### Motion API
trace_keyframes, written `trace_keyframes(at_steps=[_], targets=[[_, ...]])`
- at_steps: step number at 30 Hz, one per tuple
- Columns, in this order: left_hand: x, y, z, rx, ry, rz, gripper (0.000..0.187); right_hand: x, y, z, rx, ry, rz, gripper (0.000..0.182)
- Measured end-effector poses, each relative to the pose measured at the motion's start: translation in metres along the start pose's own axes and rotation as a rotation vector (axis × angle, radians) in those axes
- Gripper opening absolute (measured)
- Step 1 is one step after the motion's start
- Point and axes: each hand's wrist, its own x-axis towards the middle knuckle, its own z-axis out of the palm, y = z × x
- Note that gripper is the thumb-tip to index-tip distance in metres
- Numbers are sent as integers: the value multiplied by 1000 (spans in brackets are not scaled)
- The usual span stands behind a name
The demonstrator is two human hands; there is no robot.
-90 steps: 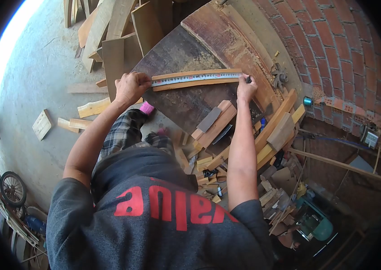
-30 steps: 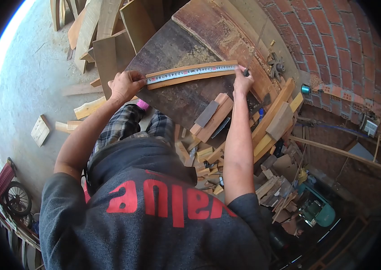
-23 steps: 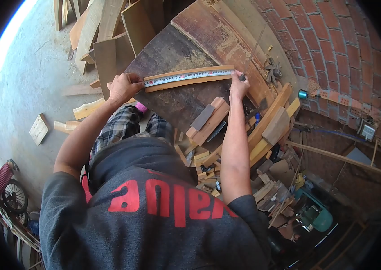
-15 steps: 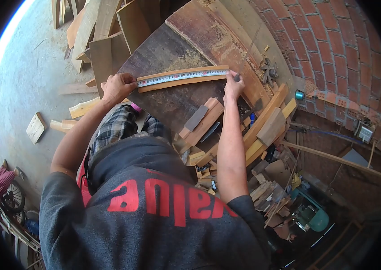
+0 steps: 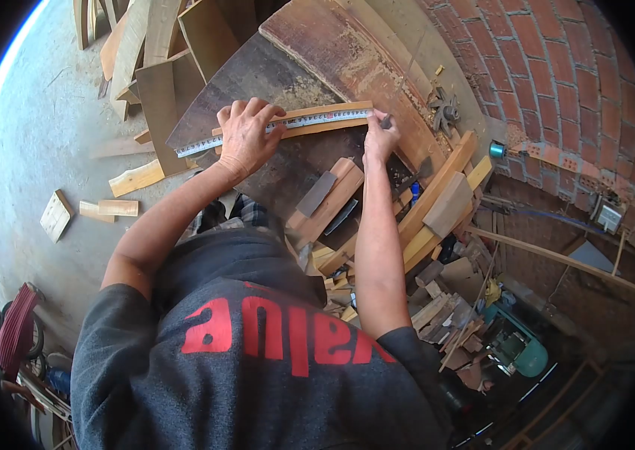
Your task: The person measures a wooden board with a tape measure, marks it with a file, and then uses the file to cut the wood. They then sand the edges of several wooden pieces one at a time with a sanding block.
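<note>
A narrow, slightly curved wooden strip (image 5: 325,129) lies over the dark worktable, with a white tape measure blade (image 5: 336,115) stretched along it. The blade's free part runs beyond the strip's left end. My left hand (image 5: 246,136) bends over the strip and blade near the left end, its fingers curled across both; their undersides are hidden. At the right end my right hand (image 5: 382,139) is closed in a pinch on the blade and strip. A small dark piece shows at its fingertips, too little visible to name.
On the dark worktable (image 5: 250,71) lies a wide reddish board (image 5: 332,45) with sawdust. Wood blocks (image 5: 336,199) sit near my body. A toothed cutter (image 5: 443,109) lies at the right edge, before a brick wall (image 5: 542,60). Offcuts (image 5: 437,311) are heaped lower right.
My left hand has moved right along the strip from its left end, and its fingers have spread over it. The blade now sticks out to the left. My right hand keeps its hold.
</note>
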Motion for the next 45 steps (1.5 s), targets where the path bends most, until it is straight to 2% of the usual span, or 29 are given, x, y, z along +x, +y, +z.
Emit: trace_keyframes(at_steps=[8, 10, 11, 13, 14, 20, 33, 35, 39, 41, 42, 45], targets=[[26, 10, 32, -124, -107, -267, 19, -1, 5, 1, 7, 24, -47, 14], [37, 6, 33, -157, -221, -417, 21, -2, 4, 1, 17, 20, -45, 14], [43, 7, 29, -154, -222, -412, 21, -1, 5, 1, 26, 11, -46, 14], [55, 8, 21, -232, -408, -543, 20, -1, 6, 1, 31, 16, -56, 14], [58, 7, 22, -207, -428, -566, 20, 0, 8, 2, 34, 18, -66, 14], [70, 6, 26, -105, -516, -606, 29, 1, 8, 0, 40, -23, -28, 11], [76, 14, 30, -38, -524, -670, 29, -12, 9, -12, 35, 9, -63, 10], [73, 14, 30, -27, -519, -657, 30, -23, 7, -22, -35, 25, -124, 7], [68, 20, 20, -64, -558, -619, 31, -65, -10, -34, 8, -70, -151, 18], [66, 20, 21, -24, -528, -541, 29, -88, -7, -37, 183, -212, 95, 26], [65, 20, 23, -24, -531, -538, 29, -103, -41, -39, 319, -284, 235, 31], [58, 18, 31, 51, -467, -450, 27, -131, -55, -31, 484, -318, 288, 38]])
